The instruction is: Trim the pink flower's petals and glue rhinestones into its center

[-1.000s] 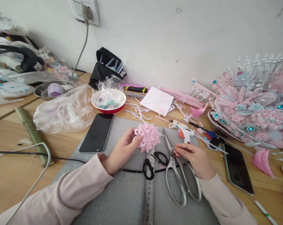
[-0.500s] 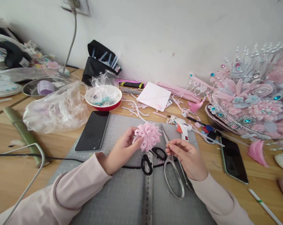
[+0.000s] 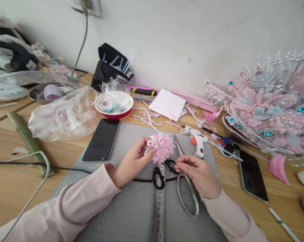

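My left hand [image 3: 133, 163] holds a pink layered felt flower [image 3: 161, 147] by its edge, just above the grey cutting mat [image 3: 131, 208]. My right hand [image 3: 198, 173] is closed in a pinch just right of the flower; what it pinches is too small to name. Under that hand lie large silver scissors [image 3: 186, 188], and small black-handled scissors [image 3: 162, 173] lie between my hands. A metal ruler [image 3: 159, 211] runs down the mat.
A dark phone [image 3: 101, 139] lies left of the flower, another phone [image 3: 253, 176] at the right. A white glue gun [image 3: 198, 143], a red-and-white bowl of beads [image 3: 114, 104], a plastic bag [image 3: 63, 116] and a pink jewelled headdress [image 3: 270, 114] surround the mat.
My right hand has moved left along the silver scissors, closer to the flower. My left hand keeps the flower in nearly the same place.
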`<action>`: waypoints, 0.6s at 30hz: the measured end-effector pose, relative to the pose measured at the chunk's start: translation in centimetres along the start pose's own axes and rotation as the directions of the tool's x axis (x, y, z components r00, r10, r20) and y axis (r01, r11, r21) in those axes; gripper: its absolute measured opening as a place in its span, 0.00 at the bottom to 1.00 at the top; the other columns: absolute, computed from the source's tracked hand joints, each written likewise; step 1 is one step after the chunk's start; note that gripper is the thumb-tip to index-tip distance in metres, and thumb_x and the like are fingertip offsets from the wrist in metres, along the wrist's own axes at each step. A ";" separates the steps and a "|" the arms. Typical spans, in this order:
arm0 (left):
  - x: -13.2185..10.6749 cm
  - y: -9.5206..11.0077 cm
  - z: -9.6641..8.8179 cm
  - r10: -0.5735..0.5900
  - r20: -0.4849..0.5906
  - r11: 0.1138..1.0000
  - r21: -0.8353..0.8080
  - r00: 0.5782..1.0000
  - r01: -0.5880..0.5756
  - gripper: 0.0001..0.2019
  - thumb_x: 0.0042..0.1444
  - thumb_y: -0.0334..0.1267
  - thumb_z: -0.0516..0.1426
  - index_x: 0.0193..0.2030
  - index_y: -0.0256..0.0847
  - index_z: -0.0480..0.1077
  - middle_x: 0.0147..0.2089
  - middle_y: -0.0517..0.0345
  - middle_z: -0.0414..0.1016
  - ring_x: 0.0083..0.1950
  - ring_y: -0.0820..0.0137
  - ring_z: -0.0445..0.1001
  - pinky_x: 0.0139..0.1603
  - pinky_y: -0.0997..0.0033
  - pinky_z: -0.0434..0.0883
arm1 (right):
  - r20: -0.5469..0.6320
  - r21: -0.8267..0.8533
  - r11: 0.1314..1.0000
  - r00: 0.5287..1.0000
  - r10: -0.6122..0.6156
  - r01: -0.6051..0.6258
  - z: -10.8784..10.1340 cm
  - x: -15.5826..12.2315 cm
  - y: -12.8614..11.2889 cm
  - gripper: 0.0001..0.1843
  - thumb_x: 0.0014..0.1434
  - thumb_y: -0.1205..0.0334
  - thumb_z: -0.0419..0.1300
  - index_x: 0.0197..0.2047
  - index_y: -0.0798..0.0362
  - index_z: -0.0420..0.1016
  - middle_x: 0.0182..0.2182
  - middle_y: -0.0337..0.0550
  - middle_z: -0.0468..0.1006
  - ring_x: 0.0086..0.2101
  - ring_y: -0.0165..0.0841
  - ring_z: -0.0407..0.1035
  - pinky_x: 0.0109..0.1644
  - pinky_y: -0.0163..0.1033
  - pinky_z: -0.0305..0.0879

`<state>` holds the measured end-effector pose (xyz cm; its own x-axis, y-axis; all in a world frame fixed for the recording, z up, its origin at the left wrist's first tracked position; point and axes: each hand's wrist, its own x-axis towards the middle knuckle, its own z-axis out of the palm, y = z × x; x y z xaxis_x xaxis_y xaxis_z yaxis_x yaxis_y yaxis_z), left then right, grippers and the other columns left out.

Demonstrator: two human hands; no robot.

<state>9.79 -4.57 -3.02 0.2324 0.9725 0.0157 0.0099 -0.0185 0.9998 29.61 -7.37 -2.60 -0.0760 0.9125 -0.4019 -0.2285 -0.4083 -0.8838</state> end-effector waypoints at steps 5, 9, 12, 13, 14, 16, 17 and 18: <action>-0.1 0.0 0.0 0.007 0.010 1.000 0.002 1.000 -0.007 0.10 0.54 0.41 0.53 0.39 0.39 0.63 0.37 0.59 0.68 0.38 0.72 0.67 0.40 0.73 0.65 | -0.008 -0.094 0.995 0.999 -0.037 0.036 0.0 0.0 0.1 0.12 0.38 0.60 0.70 0.28 0.53 0.78 0.22 0.39 0.79 0.25 0.27 0.72 0.32 0.32 0.69; -0.1 0.0 0.0 -0.014 0.019 1.000 0.017 1.000 0.014 0.10 0.54 0.42 0.53 0.40 0.39 0.62 0.37 0.58 0.68 0.39 0.71 0.67 0.42 0.72 0.65 | -0.019 -0.194 0.977 0.996 -0.089 0.084 0.0 -0.1 0.3 0.10 0.39 0.58 0.69 0.26 0.53 0.78 0.21 0.38 0.78 0.23 0.27 0.71 0.30 0.33 0.69; -0.1 0.0 0.0 -0.021 0.032 1.000 0.006 0.999 0.021 0.10 0.54 0.42 0.53 0.40 0.38 0.62 0.38 0.58 0.68 0.39 0.71 0.67 0.42 0.71 0.65 | 0.002 -0.308 0.934 0.982 -0.190 0.181 0.1 -0.1 0.2 0.07 0.42 0.59 0.66 0.26 0.52 0.78 0.22 0.38 0.77 0.23 0.27 0.70 0.29 0.33 0.69; -0.1 0.0 0.0 -0.021 0.036 1.000 0.002 0.999 0.021 0.10 0.54 0.42 0.53 0.40 0.38 0.62 0.38 0.58 0.68 0.39 0.71 0.67 0.42 0.71 0.65 | 0.015 -0.371 0.899 0.969 -0.247 0.235 0.2 -0.1 0.1 0.05 0.44 0.60 0.65 0.27 0.52 0.78 0.23 0.38 0.77 0.24 0.28 0.70 0.30 0.33 0.68; -0.1 -0.1 0.0 -0.020 0.040 1.000 -0.001 0.999 0.020 0.10 0.54 0.42 0.53 0.40 0.39 0.62 0.38 0.58 0.68 0.39 0.71 0.67 0.42 0.71 0.65 | 0.034 -0.439 0.850 0.950 -0.309 0.292 0.3 -0.1 0.0 0.04 0.46 0.62 0.64 0.27 0.51 0.78 0.24 0.38 0.77 0.25 0.28 0.70 0.30 0.33 0.68; -0.1 -0.2 0.0 -0.011 0.040 1.000 -0.002 0.999 0.012 0.10 0.54 0.41 0.53 0.40 0.39 0.62 0.38 0.58 0.68 0.39 0.71 0.67 0.41 0.71 0.65 | 0.096 -0.555 0.729 0.901 -0.423 0.401 0.5 -0.1 -0.4 0.03 0.49 0.64 0.62 0.28 0.50 0.78 0.27 0.39 0.78 0.29 0.29 0.71 0.33 0.33 0.68; -0.1 -0.2 0.0 -0.004 0.038 1.000 -0.001 0.999 0.004 0.10 0.54 0.41 0.53 0.40 0.39 0.62 0.38 0.58 0.68 0.39 0.71 0.67 0.41 0.71 0.65 | 0.131 -0.592 0.670 0.874 -0.467 0.447 0.7 -0.1 -0.6 0.04 0.50 0.65 0.61 0.28 0.50 0.78 0.28 0.39 0.78 0.30 0.30 0.71 0.35 0.33 0.67; -0.1 -0.3 0.0 0.005 0.036 1.000 0.002 0.999 -0.005 0.10 0.54 0.41 0.53 0.40 0.39 0.62 0.37 0.58 0.68 0.39 0.71 0.67 0.41 0.72 0.65 | 0.163 -0.615 0.620 0.848 -0.504 0.487 0.9 -0.1 -0.8 0.04 0.51 0.65 0.60 0.29 0.49 0.78 0.29 0.39 0.78 0.32 0.30 0.71 0.36 0.34 0.67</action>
<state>9.75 -4.67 -3.30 0.2674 0.9634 0.0201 0.0102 -0.0237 0.9997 28.90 -7.09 -1.66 -0.1078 0.9838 0.1433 0.4182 0.1757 -0.8912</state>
